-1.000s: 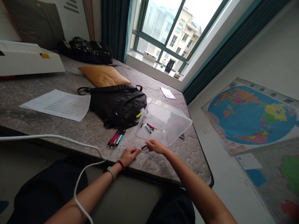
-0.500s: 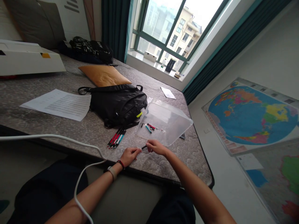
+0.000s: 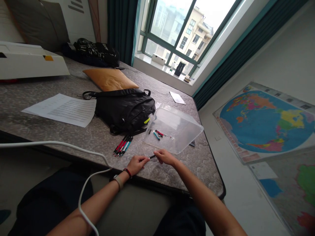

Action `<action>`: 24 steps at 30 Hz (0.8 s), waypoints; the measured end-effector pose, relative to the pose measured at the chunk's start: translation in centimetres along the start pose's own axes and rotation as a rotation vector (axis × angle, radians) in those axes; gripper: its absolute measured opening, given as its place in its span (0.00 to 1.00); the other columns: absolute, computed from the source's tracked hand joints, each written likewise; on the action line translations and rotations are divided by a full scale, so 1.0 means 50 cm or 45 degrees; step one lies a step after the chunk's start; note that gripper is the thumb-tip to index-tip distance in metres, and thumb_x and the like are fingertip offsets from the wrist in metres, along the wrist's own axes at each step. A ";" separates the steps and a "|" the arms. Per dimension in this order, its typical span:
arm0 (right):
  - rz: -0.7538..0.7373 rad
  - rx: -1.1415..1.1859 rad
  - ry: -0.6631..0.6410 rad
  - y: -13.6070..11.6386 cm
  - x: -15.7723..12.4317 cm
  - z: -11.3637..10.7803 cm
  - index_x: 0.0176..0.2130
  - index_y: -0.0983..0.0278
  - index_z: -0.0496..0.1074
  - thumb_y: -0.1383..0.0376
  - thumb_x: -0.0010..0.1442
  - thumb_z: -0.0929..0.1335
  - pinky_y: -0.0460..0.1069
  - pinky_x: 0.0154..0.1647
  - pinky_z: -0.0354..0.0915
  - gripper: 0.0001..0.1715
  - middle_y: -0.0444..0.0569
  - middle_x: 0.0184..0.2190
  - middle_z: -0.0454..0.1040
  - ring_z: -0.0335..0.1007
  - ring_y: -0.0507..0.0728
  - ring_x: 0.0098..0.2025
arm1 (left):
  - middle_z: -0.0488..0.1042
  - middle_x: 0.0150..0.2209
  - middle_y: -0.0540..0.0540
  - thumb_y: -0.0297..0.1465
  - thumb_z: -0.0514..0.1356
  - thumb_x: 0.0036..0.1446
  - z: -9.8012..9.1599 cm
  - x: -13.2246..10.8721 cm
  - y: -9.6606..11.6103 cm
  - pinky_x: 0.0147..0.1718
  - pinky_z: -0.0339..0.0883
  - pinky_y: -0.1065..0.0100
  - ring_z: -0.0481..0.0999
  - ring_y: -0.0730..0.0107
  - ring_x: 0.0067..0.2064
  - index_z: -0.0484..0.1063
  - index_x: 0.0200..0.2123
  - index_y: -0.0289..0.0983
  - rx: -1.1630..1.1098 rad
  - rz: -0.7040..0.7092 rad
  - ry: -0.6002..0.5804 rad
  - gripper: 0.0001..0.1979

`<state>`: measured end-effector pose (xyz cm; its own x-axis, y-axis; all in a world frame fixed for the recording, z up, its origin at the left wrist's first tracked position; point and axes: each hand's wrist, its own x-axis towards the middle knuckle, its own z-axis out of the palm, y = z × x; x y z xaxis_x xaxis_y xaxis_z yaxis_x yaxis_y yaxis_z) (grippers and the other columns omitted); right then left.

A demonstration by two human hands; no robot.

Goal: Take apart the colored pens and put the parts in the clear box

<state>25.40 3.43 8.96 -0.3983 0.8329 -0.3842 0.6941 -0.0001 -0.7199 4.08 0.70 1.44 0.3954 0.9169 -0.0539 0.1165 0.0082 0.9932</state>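
My left hand (image 3: 137, 164) and my right hand (image 3: 166, 157) hover low over the quilted mattress (image 3: 194, 164), fingertips nearly meeting. Between them a thin black pen piece (image 3: 152, 157) is pinched, its ends running into the fingers of both hands. Just beyond my right hand lies a transparent plastic tray (image 3: 177, 129) holding several loose pen parts (image 3: 157, 133) in red, teal and black. To the left of the tray, a bundle of red, black and teal pens (image 3: 122, 146) lies on the mattress, nearer my left hand.
A black bag (image 3: 125, 109) sits behind the pens, with a printed sheet (image 3: 64, 109) to its left and an orange cushion (image 3: 110, 79) behind. A white cable (image 3: 83, 183) runs along my left forearm. The mattress edge lies close in front of my hands.
Both hands stay nearly in place. My right hand sits slightly lower, and the black pen piece between the hands now looks thinner.
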 end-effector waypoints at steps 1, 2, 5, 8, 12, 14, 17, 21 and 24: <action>0.008 0.022 -0.011 0.003 0.000 0.001 0.20 0.64 0.63 0.45 0.67 0.57 0.45 0.27 0.59 0.35 0.42 0.14 0.64 0.59 0.49 0.18 | 0.73 0.22 0.50 0.51 0.58 0.55 0.000 0.000 0.000 0.22 0.65 0.72 0.73 0.70 0.23 0.80 0.33 0.35 -0.003 0.000 0.001 0.25; 0.008 0.048 -0.009 0.006 -0.001 0.003 0.21 0.64 0.64 0.44 0.67 0.57 0.45 0.27 0.59 0.34 0.42 0.15 0.65 0.60 0.49 0.19 | 0.73 0.22 0.50 0.51 0.58 0.55 0.001 0.000 -0.001 0.22 0.65 0.72 0.73 0.70 0.23 0.80 0.34 0.35 -0.007 -0.001 0.002 0.25; -0.029 0.143 0.031 0.011 -0.003 0.007 0.28 0.64 0.65 0.45 0.66 0.59 0.44 0.26 0.60 0.28 0.42 0.19 0.69 0.64 0.49 0.21 | 0.74 0.23 0.49 0.52 0.57 0.55 0.002 0.000 -0.006 0.22 0.67 0.72 0.73 0.69 0.24 0.81 0.35 0.35 -0.025 -0.008 0.014 0.26; -0.071 0.107 0.091 0.009 -0.006 0.009 0.32 0.63 0.64 0.48 0.66 0.61 0.44 0.27 0.60 0.23 0.42 0.22 0.70 0.66 0.50 0.23 | 0.73 0.23 0.49 0.52 0.57 0.56 0.002 0.001 -0.010 0.22 0.66 0.72 0.73 0.69 0.24 0.81 0.35 0.34 -0.017 -0.011 0.016 0.26; -0.105 -0.129 0.210 0.007 -0.007 0.012 0.29 0.63 0.64 0.53 0.67 0.61 0.45 0.31 0.58 0.21 0.42 0.21 0.70 0.64 0.51 0.25 | 0.72 0.22 0.50 0.51 0.57 0.56 0.002 0.002 -0.010 0.21 0.66 0.73 0.73 0.70 0.23 0.80 0.33 0.35 0.003 -0.016 0.004 0.25; -0.095 -0.187 0.248 0.009 -0.005 0.016 0.28 0.63 0.64 0.54 0.68 0.60 0.45 0.31 0.57 0.21 0.42 0.21 0.69 0.64 0.51 0.26 | 0.72 0.23 0.50 0.52 0.58 0.55 0.003 0.002 -0.008 0.22 0.67 0.72 0.72 0.70 0.24 0.80 0.33 0.35 -0.011 -0.029 0.010 0.25; -0.078 -0.225 0.258 0.013 -0.001 0.020 0.27 0.63 0.65 0.53 0.68 0.59 0.45 0.31 0.57 0.23 0.42 0.20 0.67 0.64 0.52 0.27 | 0.72 0.23 0.50 0.52 0.58 0.54 0.004 0.002 -0.006 0.23 0.69 0.72 0.70 0.70 0.25 0.80 0.33 0.35 -0.028 -0.037 0.009 0.26; -0.046 -0.220 0.199 0.015 -0.001 0.017 0.26 0.63 0.64 0.52 0.68 0.59 0.45 0.29 0.56 0.24 0.41 0.18 0.65 0.63 0.52 0.25 | 0.73 0.23 0.50 0.52 0.58 0.54 0.003 0.001 -0.005 0.22 0.68 0.72 0.71 0.70 0.25 0.80 0.32 0.35 -0.014 -0.021 -0.019 0.25; -0.063 -0.191 0.163 0.008 -0.008 0.013 0.26 0.63 0.65 0.52 0.69 0.59 0.46 0.30 0.57 0.25 0.41 0.19 0.67 0.64 0.51 0.25 | 0.72 0.23 0.50 0.52 0.57 0.54 0.002 0.001 -0.006 0.22 0.67 0.72 0.71 0.70 0.24 0.80 0.33 0.35 -0.008 -0.011 -0.014 0.25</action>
<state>25.47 2.76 8.44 -0.3613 0.8935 -0.2665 0.7609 0.1174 -0.6382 4.16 0.68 1.15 0.4043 0.9124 -0.0637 0.1141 0.0188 0.9933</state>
